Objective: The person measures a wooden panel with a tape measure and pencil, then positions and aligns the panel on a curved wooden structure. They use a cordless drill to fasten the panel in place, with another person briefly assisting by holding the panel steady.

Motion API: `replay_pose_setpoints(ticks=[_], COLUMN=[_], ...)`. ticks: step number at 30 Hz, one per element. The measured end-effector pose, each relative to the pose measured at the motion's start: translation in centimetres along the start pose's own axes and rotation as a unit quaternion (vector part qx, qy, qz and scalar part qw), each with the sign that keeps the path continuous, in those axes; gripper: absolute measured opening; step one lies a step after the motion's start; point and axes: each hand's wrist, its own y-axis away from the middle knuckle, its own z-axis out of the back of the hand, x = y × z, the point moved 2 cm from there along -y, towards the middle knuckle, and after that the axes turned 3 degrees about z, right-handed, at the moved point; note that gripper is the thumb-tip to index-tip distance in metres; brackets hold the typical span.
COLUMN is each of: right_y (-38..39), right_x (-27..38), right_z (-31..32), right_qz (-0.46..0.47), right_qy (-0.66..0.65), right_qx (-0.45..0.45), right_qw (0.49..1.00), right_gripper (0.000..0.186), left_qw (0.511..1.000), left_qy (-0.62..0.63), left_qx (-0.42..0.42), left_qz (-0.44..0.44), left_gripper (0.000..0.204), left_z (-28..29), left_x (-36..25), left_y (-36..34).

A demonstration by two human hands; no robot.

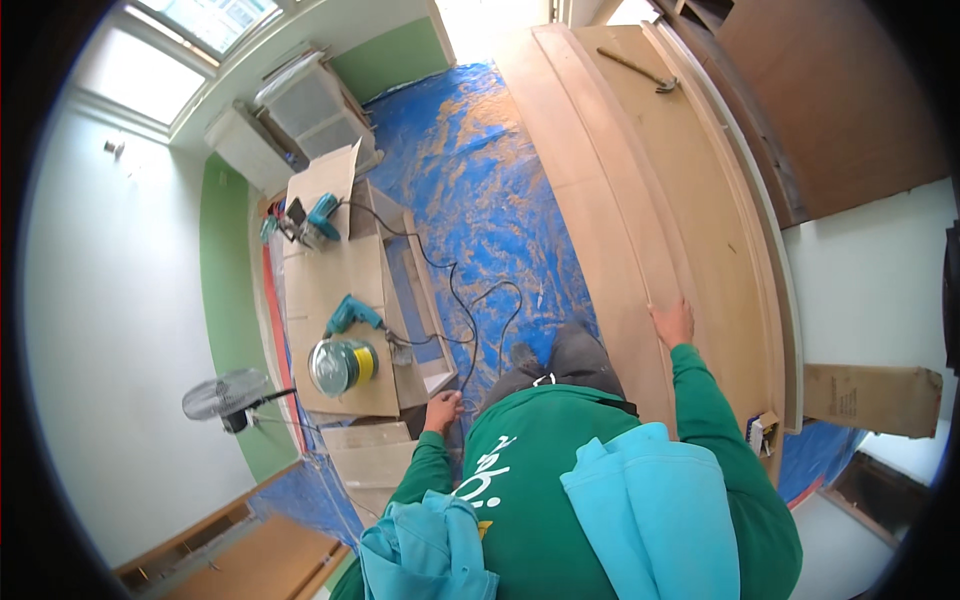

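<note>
My right hand [673, 322] spans a long, narrow wooden strip [625, 190] lying lengthwise on the boards to my right, its fingers bent over the strip's edges. Under and beside the strip are a wide wooden board [560, 150] and a paler panel [690, 170]. My left hand [443, 410] hangs low by my left side with its fingers loosely bent and apart, nothing visible in it. Nearest to it are a black power cord [470, 340] and the corner of an open wooden frame [438, 382].
On the left, a cardboard-covered surface [350, 265] bears a teal circular saw [318, 220], a teal drill [352, 314] and a clear round tub [342, 368]. A fan [225, 395] stands by the wall. A hammer [640, 70] lies on the far panel. Dusty blue sheeting [480, 190] covers the floor.
</note>
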Motion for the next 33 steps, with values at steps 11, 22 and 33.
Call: replay_pose_setpoints(ticks=[11, 22, 33], right_y=[-24.3, -49.3, -56.4], right_x=[11.7, 15.4, 18.2], right_z=[-1.2, -2.9, -2.9], right_qz=[0.015, -0.032, -0.035], right_qy=[0.0, -0.147, -0.109], right_qx=[-0.012, -0.175, -0.137], right_qw=[1.0, 0.973, 0.984], right_gripper=[0.09, 0.042, 0.025], left_qw=[0.999, 0.952, 0.921], left_qy=[0.031, -0.285, -0.357], left_qx=[0.041, 0.033, 0.154], left_qz=[-0.011, 0.104, 0.016], left_gripper=[0.039, 0.045, 0.05], left_z=[-1.7, 4.3, -2.8], left_x=[-27.3, -48.1, -72.1], left_y=[-8.1, -9.6, -26.1])
